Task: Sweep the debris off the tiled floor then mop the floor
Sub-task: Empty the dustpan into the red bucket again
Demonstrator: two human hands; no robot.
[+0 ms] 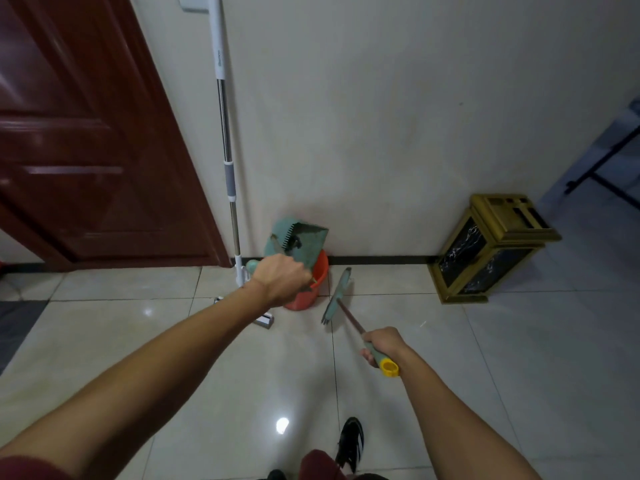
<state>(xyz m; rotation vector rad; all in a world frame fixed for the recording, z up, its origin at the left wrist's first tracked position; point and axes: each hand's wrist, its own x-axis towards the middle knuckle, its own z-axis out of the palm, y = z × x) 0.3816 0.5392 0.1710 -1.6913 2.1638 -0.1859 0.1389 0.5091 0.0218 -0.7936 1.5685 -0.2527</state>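
Leftmost, a dark red door (86, 150) meets the wall; just beside its frame a mop (225, 133) stands upright against the wall, its head on the tiled floor (173, 358). The left hand (282, 282) is clenched around the handle of a green dustpan (298, 242), holding the pan tilted over an orange bucket (313, 285) that stands against the wall. Judged from this, the pan is being emptied, so sweeping is near its end and mopping is not yet begun. The pan looks like light, stiff plastic; hold it by the handle only (the toothed edge is no grip point).

Right of the bucket, the broom (337, 296) rests its green head on the floor. The right hand (382, 344) grasps its thin shaft at the upper end, just below the yellow cap. The broom appears light and rigid. The mop's smooth metal pole may be slippery; its grey sleeve is the likely grip. Far right stands a gold-framed bin (491, 251).
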